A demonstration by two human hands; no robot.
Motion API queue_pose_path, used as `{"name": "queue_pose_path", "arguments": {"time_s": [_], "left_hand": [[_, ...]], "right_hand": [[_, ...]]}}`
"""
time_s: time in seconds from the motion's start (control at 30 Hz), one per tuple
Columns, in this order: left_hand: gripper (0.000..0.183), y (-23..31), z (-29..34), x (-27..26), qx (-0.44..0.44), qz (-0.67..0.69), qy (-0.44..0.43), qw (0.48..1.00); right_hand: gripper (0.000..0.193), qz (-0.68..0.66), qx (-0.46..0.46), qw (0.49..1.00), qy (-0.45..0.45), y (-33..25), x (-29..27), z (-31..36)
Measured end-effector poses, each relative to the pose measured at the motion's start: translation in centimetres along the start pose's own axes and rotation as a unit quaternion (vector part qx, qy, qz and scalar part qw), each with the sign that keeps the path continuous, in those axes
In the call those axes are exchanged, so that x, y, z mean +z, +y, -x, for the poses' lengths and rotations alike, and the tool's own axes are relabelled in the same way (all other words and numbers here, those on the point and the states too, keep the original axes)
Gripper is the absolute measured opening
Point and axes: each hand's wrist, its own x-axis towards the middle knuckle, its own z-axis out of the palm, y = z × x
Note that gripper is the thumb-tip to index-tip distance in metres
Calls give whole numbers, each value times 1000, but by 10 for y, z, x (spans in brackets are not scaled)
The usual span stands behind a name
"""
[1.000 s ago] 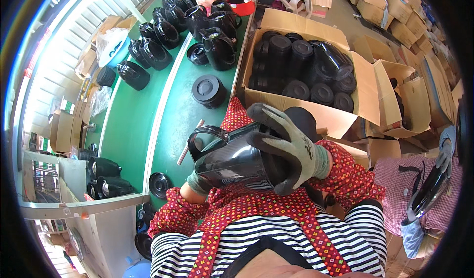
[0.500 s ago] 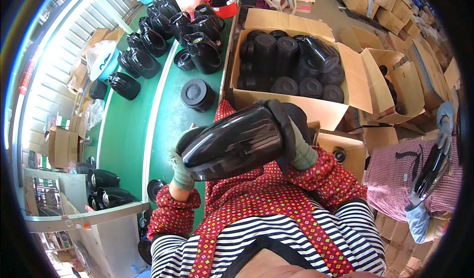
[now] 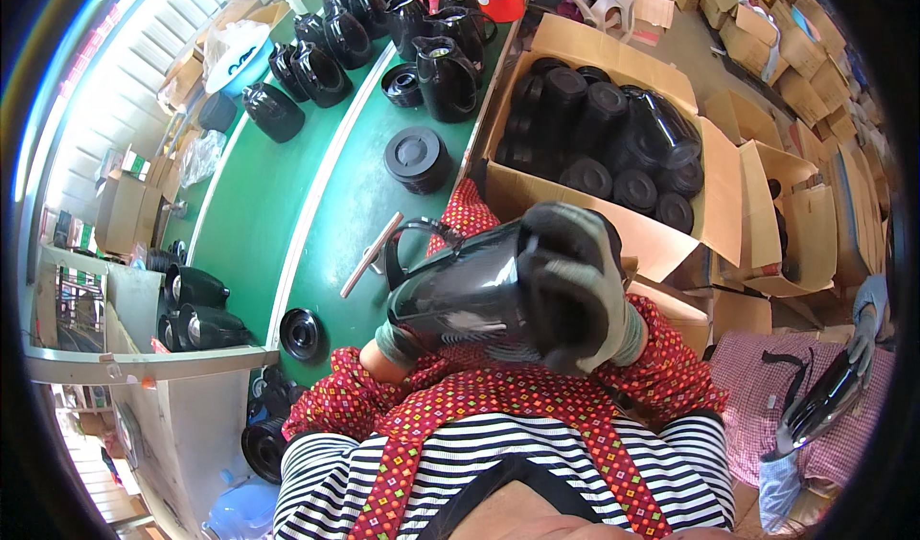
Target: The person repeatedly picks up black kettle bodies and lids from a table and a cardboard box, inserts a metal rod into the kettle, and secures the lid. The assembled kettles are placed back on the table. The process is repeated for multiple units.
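Note:
In front of my chest a glossy black jug (image 3: 460, 296) lies on its side, its curved handle pointing up and left. My left hand (image 3: 399, 341), gloved, supports it from below at the narrower end; most of its fingers are hidden behind the body. My gloved right hand (image 3: 586, 286) wraps around the wide round end, somewhat blurred by motion. Beyond the jug, a stack of round black lids or bases (image 3: 418, 159) rests on the green table (image 3: 316, 205). Close to the handle lies a thin pinkish bar (image 3: 372, 255).
Several upright black jugs (image 3: 447, 78) line the table's far part. An open carton (image 3: 585, 216) packed with black cylindrical parts stands at right. Another person's gloved hand (image 3: 862, 334) holds a black jug at far right. A round black part (image 3: 303, 335) lies near the table's front edge.
The jug has turned so its handle and round end show. My right hand has come round onto that end, and my left has slipped lower beneath the body. The view has shifted.

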Motion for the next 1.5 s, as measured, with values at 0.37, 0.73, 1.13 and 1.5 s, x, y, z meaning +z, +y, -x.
{"name": "queue_pose_path", "arguments": {"time_s": [0.37, 0.73, 1.13, 1.5], "left_hand": [[59, 92, -4, 59, -192, 36, 73, 978], [80, 146, -21, 80, 330, -471, 132, 807], [75, 130, -17, 56, 234, -629, 24, 741], [79, 2, 40, 27, 109, -461, -27, 880]], "right_hand": [[66, -239, 363, 874, 216, 105, 23, 158], [85, -499, 351, 757, 233, 132, 32, 200], [48, -255, 438, 857, 89, 97, -6, 136], [38, 85, 477, 863, -143, 79, -9, 18]]}}
